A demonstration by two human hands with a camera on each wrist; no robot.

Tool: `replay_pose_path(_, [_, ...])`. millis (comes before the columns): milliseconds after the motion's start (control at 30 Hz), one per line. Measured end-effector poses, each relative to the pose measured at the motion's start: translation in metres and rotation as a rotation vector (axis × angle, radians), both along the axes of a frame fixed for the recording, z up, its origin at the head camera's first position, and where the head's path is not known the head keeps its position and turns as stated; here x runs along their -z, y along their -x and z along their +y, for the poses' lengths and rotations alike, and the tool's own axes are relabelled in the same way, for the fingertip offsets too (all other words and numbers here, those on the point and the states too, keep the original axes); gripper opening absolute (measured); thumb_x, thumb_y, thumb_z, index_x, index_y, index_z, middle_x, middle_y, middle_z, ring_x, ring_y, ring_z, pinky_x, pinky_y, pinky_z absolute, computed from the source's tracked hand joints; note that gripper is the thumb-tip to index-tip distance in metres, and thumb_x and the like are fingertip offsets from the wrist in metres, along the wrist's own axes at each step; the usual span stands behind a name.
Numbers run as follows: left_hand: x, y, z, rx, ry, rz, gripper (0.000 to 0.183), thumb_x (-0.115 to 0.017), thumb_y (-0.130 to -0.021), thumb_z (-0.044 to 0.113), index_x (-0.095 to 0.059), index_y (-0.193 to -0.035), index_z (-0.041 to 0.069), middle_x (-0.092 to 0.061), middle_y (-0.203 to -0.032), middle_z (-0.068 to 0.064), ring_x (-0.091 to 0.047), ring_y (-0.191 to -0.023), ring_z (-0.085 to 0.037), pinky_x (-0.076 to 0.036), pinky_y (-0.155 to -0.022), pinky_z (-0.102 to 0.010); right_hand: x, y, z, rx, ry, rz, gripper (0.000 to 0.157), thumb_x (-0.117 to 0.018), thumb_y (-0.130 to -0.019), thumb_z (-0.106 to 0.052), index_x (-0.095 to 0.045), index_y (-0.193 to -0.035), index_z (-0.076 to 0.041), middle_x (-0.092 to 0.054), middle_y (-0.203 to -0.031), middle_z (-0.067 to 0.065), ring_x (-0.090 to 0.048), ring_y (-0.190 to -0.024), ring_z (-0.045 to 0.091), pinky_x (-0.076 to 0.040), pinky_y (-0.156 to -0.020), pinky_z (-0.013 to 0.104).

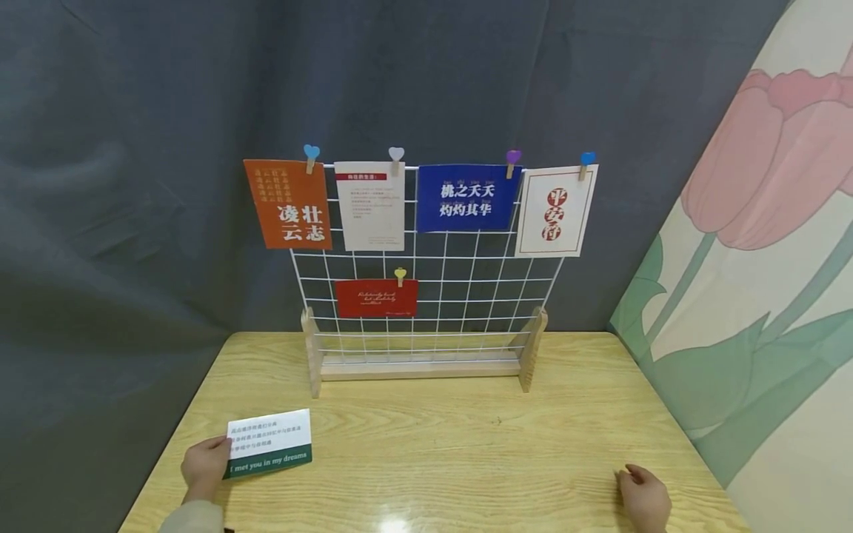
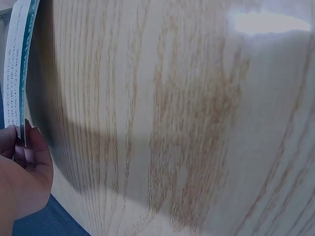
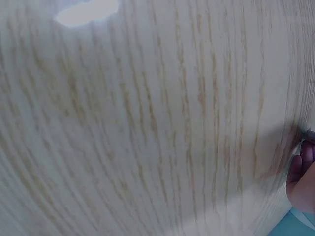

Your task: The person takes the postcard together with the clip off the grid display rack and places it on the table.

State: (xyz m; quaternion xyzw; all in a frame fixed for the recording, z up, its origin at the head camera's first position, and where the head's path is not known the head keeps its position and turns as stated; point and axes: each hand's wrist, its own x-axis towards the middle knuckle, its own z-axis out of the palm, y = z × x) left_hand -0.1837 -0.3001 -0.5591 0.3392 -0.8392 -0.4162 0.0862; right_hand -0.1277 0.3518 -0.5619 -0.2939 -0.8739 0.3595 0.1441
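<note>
At the table's left side my left hand (image 1: 205, 465) pinches the left edge of a white and green card (image 1: 269, 440) between thumb and fingers. The card has dark printed lines, with "I met you in my dreams" on its green strip. In the left wrist view, the card (image 2: 15, 69) rises tilted from the fingertips. Near the right edge of the table, my right hand (image 1: 645, 496) has its fingers curled. The right wrist view shows a small greyish piece (image 3: 309, 134) pinched at the fingertips, mostly cut off by the frame, its kind unclear.
A white wire grid rack (image 1: 460, 296) on wooden feet stands at the back of the table (image 1: 426, 429). Heart-topped clips hold an orange card (image 1: 286, 196), a white text card (image 1: 369, 215), a blue card (image 1: 460, 222), a white red-lettered card (image 1: 573, 222) and a red card (image 1: 353, 300).
</note>
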Motion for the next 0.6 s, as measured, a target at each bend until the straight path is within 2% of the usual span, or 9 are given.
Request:
replay_pose_path(100, [0.002,0.001,-0.002,-0.006,-0.003,-0.005,0.03,-0.047,-0.085,0.01,-0.054,-0.1,-0.015,-0.054,-0.101,-0.027,-0.048,-0.092,-0.04,-0.041,-0.066,-0.042,0.0,0.0,0.001,0.009,-0.002,-0.006,0.03,-0.048,-0.079,-0.007,-0.053,-0.098,0.015,-0.058,-0.074,0.02,-0.05,-0.056,0.018,-0.04,-0.045,0.025])
replay_pose_path(133, [-0.001,0.0,-0.001,-0.013,-0.012,-0.009,0.03,-0.047,-0.085,0.01,-0.055,-0.101,-0.014,-0.054,-0.101,-0.027,-0.048,-0.093,-0.039,-0.041,-0.061,-0.039,0.001,0.0,0.002,0.012,-0.005,-0.009,0.03,-0.048,-0.079,-0.007,-0.053,-0.098,0.015,-0.058,-0.074,0.02,-0.051,-0.057,0.019,-0.04,-0.045,0.025])
replay_pose_path(167, [0.001,0.001,-0.002,-0.016,-0.005,-0.011,0.03,-0.047,-0.085,0.011,-0.055,-0.101,-0.014,-0.054,-0.102,-0.026,-0.048,-0.093,-0.039,-0.041,-0.062,-0.039,0.001,0.001,0.002,0.015,-0.006,-0.012,0.03,-0.049,-0.079,-0.008,-0.053,-0.098,0.015,-0.058,-0.074,0.019,-0.051,-0.057,0.019,-0.039,-0.045,0.025])
replay_pose_path(267, [0.016,0.008,-0.01,-0.034,0.002,-0.006,0.031,-0.048,-0.086,0.014,-0.056,-0.102,-0.011,-0.054,-0.103,-0.025,-0.047,-0.095,-0.039,-0.041,-0.069,-0.043,0.001,0.001,0.003,0.024,0.003,-0.022,0.03,-0.049,-0.079,-0.008,-0.053,-0.099,0.014,-0.058,-0.072,0.018,-0.05,-0.058,0.019,-0.039,-0.045,0.025])
replay_pose_path(367, [0.037,0.017,-0.021,-0.039,0.023,-0.002,0.033,-0.047,-0.087,0.018,-0.056,-0.104,-0.009,-0.054,-0.105,-0.024,-0.047,-0.096,-0.037,-0.038,-0.079,-0.046,0.001,0.001,0.003,0.029,0.027,-0.033,0.03,-0.049,-0.079,-0.007,-0.053,-0.1,0.014,-0.057,-0.071,0.015,-0.049,-0.057,0.017,-0.04,-0.045,0.025])
replay_pose_path(467, [0.053,0.024,-0.028,-0.044,0.025,0.008,0.035,-0.045,-0.088,0.021,-0.055,-0.105,-0.008,-0.053,-0.107,-0.024,-0.046,-0.097,-0.038,-0.037,-0.081,-0.048,0.0,0.001,0.002,0.023,0.037,-0.039,0.03,-0.049,-0.079,-0.007,-0.052,-0.1,0.015,-0.057,-0.071,0.014,-0.048,-0.056,0.017,-0.04,-0.045,0.026])
replay_pose_path(533, [0.057,0.027,-0.03,-0.052,0.021,0.01,0.036,-0.044,-0.088,0.021,-0.055,-0.105,-0.008,-0.052,-0.107,-0.025,-0.046,-0.097,-0.038,-0.036,-0.081,-0.048,-0.001,0.001,0.002,0.012,0.033,-0.042,0.03,-0.049,-0.079,-0.007,-0.052,-0.1,0.014,-0.058,-0.072,0.016,-0.05,-0.058,0.019,-0.04,-0.046,0.026])
replay_pose_path(600, [0.055,0.028,-0.03,-0.058,0.009,0.01,0.035,-0.044,-0.088,0.021,-0.054,-0.105,-0.008,-0.052,-0.107,-0.025,-0.045,-0.097,-0.038,-0.036,-0.081,-0.048,0.0,0.001,0.002,0.004,0.027,-0.048,0.031,-0.049,-0.079,-0.008,-0.052,-0.101,0.014,-0.058,-0.074,0.017,-0.051,-0.061,0.022,-0.039,-0.047,0.026])
